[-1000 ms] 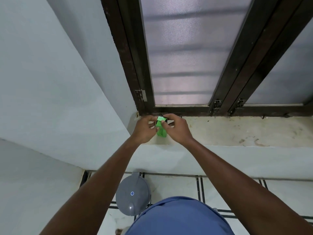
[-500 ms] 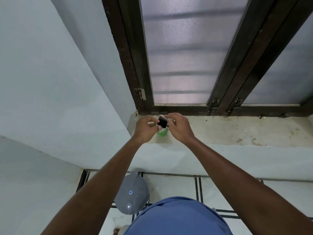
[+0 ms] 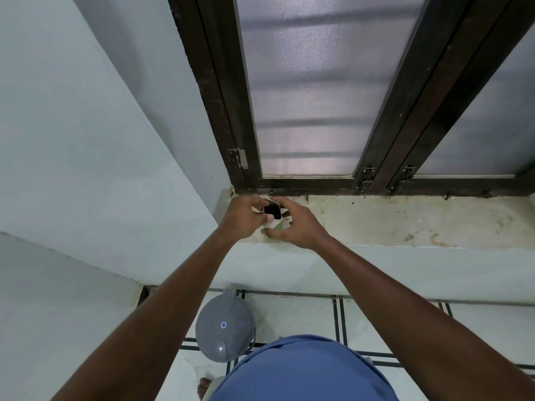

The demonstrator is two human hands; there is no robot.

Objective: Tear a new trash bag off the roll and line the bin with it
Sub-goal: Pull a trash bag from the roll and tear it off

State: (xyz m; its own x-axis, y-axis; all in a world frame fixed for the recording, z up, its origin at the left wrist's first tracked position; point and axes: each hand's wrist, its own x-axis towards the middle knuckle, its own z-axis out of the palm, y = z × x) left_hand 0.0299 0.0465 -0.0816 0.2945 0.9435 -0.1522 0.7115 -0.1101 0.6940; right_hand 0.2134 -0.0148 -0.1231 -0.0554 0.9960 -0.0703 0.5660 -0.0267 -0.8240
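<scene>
Turning in the left hand (image 3: pixel 243 217) and right hand (image 3: pixel 292 224), both sets of fingers curled round it over the stained windowsill (image 3: pixel 405 221), the small green trash-bag roll (image 3: pixel 273 215) now shows its dark end, not its green face, so no bag is torn free yet and the lidded grey bin (image 3: pixel 224 328) waits on the floor below.

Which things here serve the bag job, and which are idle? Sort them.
Job:
small black roll of bags in a green and white wrapper, held by left hand and right hand
grey round lidded bin

Idle:
stained pale windowsill
dark wooden window frame
</scene>
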